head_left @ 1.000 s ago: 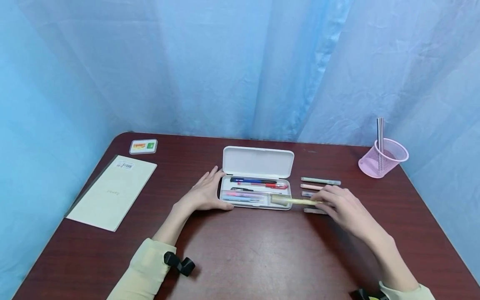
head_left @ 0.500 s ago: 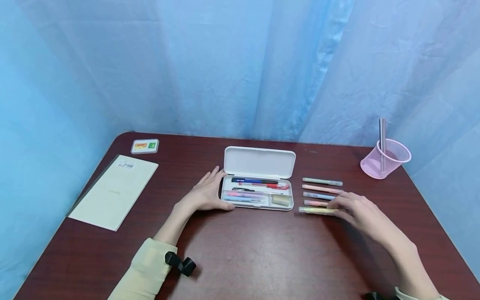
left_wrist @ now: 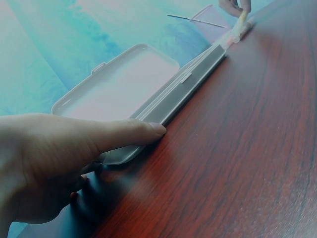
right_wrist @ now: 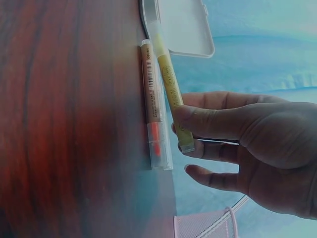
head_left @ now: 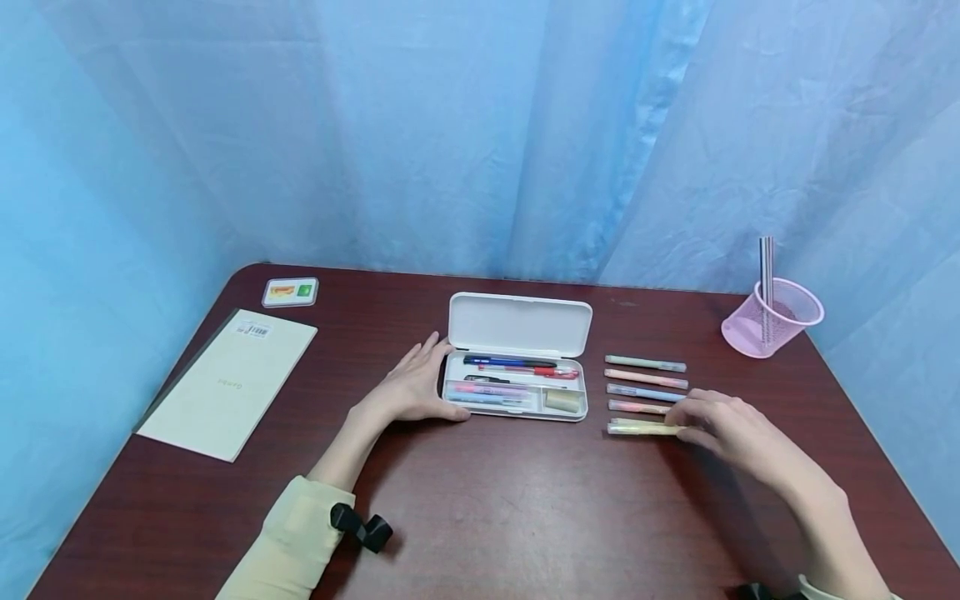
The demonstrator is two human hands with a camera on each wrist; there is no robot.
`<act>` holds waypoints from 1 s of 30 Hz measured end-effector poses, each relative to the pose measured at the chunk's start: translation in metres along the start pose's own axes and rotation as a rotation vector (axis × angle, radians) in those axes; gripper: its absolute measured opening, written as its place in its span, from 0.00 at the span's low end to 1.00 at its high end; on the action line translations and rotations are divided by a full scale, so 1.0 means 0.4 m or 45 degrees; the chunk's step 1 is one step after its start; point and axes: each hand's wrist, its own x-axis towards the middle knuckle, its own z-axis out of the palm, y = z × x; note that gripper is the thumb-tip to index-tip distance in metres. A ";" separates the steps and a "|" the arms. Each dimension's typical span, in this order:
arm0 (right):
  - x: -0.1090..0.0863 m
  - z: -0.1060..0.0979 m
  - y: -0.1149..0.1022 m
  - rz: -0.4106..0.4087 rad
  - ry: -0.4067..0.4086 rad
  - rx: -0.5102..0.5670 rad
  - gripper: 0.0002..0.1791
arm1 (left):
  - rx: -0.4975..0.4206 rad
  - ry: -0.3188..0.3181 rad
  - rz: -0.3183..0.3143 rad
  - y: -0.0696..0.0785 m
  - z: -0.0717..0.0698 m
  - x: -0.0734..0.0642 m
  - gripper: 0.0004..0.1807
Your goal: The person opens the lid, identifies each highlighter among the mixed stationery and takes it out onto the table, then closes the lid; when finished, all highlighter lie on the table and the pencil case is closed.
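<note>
A white pencil case (head_left: 519, 325) lies open on the table, holding several pens and a small beige block (head_left: 561, 401) in its right front compartment. My left hand (head_left: 408, 387) grips the case's left end, thumb (left_wrist: 143, 133) along the front wall. To the right, my right hand (head_left: 723, 429) pinches a yellow highlighter (right_wrist: 171, 82) near one end between thumb and fingers. It sits at the front of a row of markers: green (head_left: 645, 363), peach (head_left: 647, 379), blue (head_left: 643, 392) and red-orange (head_left: 637, 407). A brown-labelled marker (right_wrist: 152, 94) lies right beside the yellow one.
At the right rear, a pink mesh pen cup (head_left: 767, 321) leans over with striped sticks (head_left: 766, 271) in it. A pale notebook (head_left: 228, 383) lies at the left, with a small clear-edged card case (head_left: 290, 292) behind it. Blue curtains (head_left: 480, 142) hang around the table.
My right hand has carried the yellow highlighter from over the case's right end rightward and toward me, to the front of the marker row. My left hand has stayed on the case.
</note>
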 end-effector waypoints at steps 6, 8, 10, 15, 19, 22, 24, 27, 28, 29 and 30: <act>-0.003 -0.005 0.002 0.029 -0.032 0.005 0.20 | -0.002 0.006 0.004 0.001 0.000 0.000 0.60; -0.004 -0.006 0.003 0.039 -0.040 0.004 0.20 | -0.003 0.006 0.002 0.002 -0.001 -0.002 0.60; -0.005 -0.006 0.004 0.050 -0.049 0.003 0.20 | -0.004 0.003 -0.003 0.002 -0.001 -0.002 0.60; -0.007 -0.009 0.006 0.083 -0.094 -0.005 0.20 | 0.002 0.001 -0.006 0.004 -0.001 -0.001 0.60; -0.005 -0.010 0.007 0.112 -0.138 -0.001 0.19 | 0.007 0.001 -0.009 0.004 -0.001 0.000 0.61; -0.003 -0.010 0.006 0.139 -0.176 0.010 0.17 | 0.005 0.000 -0.010 0.003 0.000 0.000 0.61; -0.002 -0.010 0.005 0.160 -0.199 0.015 0.17 | 0.002 0.001 -0.008 0.003 0.000 0.000 0.61; -0.001 -0.009 0.003 0.184 -0.224 0.011 0.16 | 0.002 0.005 -0.005 0.002 0.001 0.000 0.60; -0.001 -0.009 0.002 0.191 -0.229 0.008 0.16 | 0.002 0.006 -0.005 0.002 0.001 0.000 0.60; -0.001 -0.008 0.002 0.200 -0.236 0.008 0.15 | 0.002 0.006 -0.005 0.002 0.001 0.000 0.60; -0.001 -0.008 0.001 0.204 -0.242 0.007 0.15 | 0.003 0.006 -0.005 0.002 0.001 0.000 0.60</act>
